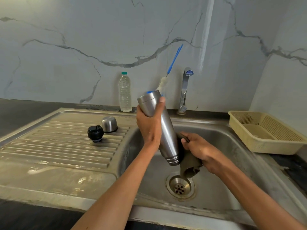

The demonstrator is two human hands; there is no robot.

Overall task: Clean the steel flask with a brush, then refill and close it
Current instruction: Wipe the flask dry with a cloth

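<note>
- No lettering, brand, number or sign can be read anywhere from here.
- The clear plastic bottle (125, 92) by the wall carries no label that shows.
- The steel flask (159, 128) has a bare brushed side, no print on it.
- The black stopper (95, 133) on the drainboard has moulded shapes on top, too small to make out as letters.
- The tap (185, 90) has a blue marking at its head, but no legible mark.

Veined marble wall (83, 39), dark countertop (20, 113)
</note>
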